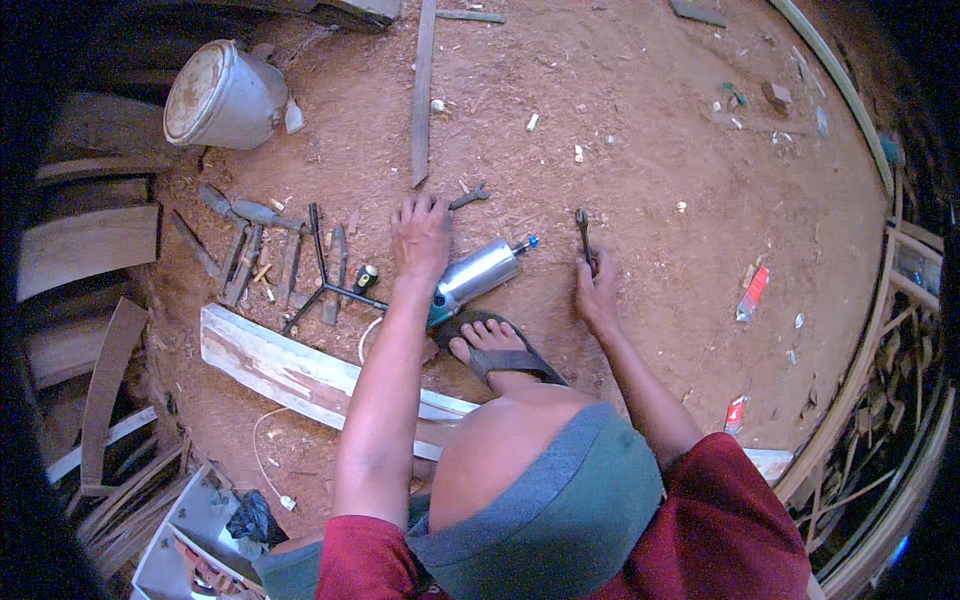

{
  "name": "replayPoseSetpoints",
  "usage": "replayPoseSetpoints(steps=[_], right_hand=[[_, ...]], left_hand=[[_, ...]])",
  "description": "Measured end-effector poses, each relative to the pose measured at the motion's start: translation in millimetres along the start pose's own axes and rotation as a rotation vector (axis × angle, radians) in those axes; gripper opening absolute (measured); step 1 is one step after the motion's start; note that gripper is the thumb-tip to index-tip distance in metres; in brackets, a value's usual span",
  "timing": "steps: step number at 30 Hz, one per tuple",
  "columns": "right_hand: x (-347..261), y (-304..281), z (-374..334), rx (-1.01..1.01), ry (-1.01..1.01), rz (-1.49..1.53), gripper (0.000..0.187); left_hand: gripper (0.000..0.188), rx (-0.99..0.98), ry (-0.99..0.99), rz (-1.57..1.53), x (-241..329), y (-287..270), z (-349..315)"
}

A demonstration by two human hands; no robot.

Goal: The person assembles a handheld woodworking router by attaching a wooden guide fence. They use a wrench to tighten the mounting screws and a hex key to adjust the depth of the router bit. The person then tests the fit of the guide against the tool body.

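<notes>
My left hand (420, 238) is low over the dirt floor with fingers curled around the handle end of a dark open-end wrench (470, 195); its jaw sticks out to the right. In my right hand (598, 290) a second dark wrench (583, 228) is gripped, jaw pointing away from me. Between the hands lies a silver trimmer router (478, 277) on its side, with a blue-tipped bit at its far right end. Its teal rear end is partly hidden behind my left forearm. My sandaled foot (498, 345) rests just nearer than the router.
Chisels (290, 262), a three-armed black wrench (322, 285) and a small dark-and-yellow bottle (366, 278) lie left. Nearer is a curved whitish board (290, 360). A lidded bucket (225, 98) stands far left; a wooden strip (424, 95) lies ahead. Wood shavings cover the floor.
</notes>
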State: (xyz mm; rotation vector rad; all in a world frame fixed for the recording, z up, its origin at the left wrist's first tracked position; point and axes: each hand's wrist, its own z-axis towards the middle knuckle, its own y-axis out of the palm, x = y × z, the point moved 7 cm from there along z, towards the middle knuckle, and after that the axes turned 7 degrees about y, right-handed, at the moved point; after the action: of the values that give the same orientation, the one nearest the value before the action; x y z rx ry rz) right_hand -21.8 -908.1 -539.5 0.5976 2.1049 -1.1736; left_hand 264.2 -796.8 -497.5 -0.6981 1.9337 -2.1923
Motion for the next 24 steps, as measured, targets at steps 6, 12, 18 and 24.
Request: replayPoseSetpoints(steps=[6, 12, 18, 24], right_hand=[[-17, 3, -6, 0.053, 0.083, -0.056, 0.030], [-6, 11, -3, 0.055, 0.054, 0.085, 0.028], [-8, 18, -2, 0.018, 0.055, 0.077, 0.026], [-6, 21, -5, -0.002, 0.034, 0.118, 0.027]], left_hand=[[0.016, -0.035, -0.015, -0.088, 1, 4, 5], [0.019, -0.121, 0.004, -0.623, 36, -42, 12], [0.019, -0.317, -0.029, -0.701, 58, -58, 15], [0.025, -0.447, -0.159, -0.617, 69, -53, 24]])
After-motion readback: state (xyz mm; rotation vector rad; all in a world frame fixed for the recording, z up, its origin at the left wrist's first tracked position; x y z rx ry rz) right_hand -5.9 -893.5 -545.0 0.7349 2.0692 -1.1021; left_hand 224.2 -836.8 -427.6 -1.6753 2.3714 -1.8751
